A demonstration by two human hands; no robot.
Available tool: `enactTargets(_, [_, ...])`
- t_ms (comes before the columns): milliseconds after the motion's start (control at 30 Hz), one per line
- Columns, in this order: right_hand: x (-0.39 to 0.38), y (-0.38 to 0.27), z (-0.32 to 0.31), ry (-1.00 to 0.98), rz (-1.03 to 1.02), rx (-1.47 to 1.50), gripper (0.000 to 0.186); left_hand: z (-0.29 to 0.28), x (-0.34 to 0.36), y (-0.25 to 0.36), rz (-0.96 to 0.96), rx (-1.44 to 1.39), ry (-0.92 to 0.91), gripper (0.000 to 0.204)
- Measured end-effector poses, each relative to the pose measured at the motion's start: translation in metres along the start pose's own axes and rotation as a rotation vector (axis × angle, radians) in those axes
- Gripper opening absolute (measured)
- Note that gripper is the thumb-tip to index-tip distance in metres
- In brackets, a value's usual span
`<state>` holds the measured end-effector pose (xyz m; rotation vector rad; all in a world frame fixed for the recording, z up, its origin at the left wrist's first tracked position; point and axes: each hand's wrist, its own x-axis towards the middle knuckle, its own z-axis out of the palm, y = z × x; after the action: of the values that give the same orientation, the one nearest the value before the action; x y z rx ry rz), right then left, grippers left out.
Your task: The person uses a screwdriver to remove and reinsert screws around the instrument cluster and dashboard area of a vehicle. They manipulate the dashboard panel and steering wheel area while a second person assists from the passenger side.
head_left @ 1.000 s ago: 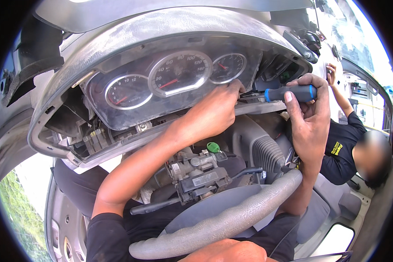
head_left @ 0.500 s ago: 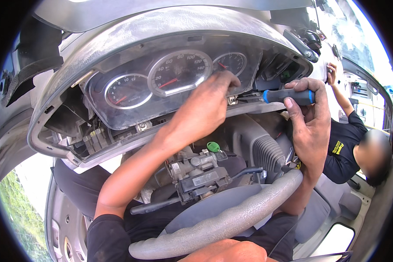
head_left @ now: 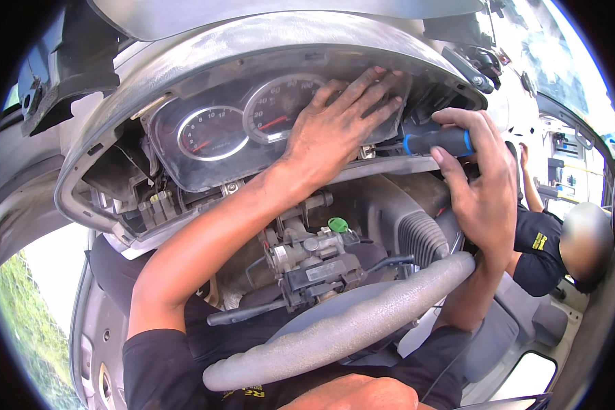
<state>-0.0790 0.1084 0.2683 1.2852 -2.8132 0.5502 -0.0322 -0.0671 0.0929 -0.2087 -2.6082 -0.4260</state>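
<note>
Person's bare L hand [head_left: 331, 137] lies across the R half of the dark instrument cluster w/ round silver-ringed dials [head_left: 260, 140], palm down, grip spread wide, fingers fanned over the dials & pinching nothing. Cluster sits in the opening of the worn gray plastic dash hood [head_left: 253, 34]. Just R of cluster, person's R hand [head_left: 484, 174] has its grip closed round the handle of a black screwdriver w/ blue rings [head_left: 437, 143], thumb on the near side, fingers curled over the top. Its thin metal shaft [head_left: 389, 148] points L toward a small silver metal bracket [head_left: 367, 152] at cluster's lower R edge; can't tell if the tip touches. 2nd silver metal bracket [head_left: 232, 187] is at cluster's lower edge nearer the L end; pale plastic connectors [head_left: 158, 208] sit below cluster's lower L corner. Below cluster: gray-black steering-column switch assy [head_left: 321, 270] w/ bright green key head [head_left: 337, 224], & a ribbed gray boot [head_left: 424, 234] below cluster's R end. Farther below cluster, textured gray steering wheel [head_left: 342, 328], tilted. Well R of cluster, another person in a black shirt [head_left: 534, 263], one arm raised.
</note>
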Motion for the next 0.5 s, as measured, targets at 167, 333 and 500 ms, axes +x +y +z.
enactTargets(167, [0.013, -0.015, -0.006, -0.138, 0.211, -0.254, 0.03, 0.004, -0.002, 0.003, -0.035, -0.084, 0.038, 0.095])
enactTargets(333, [0.021, 0.012, -0.001, -0.035, 0.004, 0.085, 0.018, 0.001, -0.002, 0.004, -0.039, -0.103, 0.031, 0.09])
enactTargets(500, [0.007, 0.026, 0.001, -0.033, 0.235, 0.133, 0.014, 0.0, -0.005, 0.001, -0.002, -0.176, -0.001, 0.043])
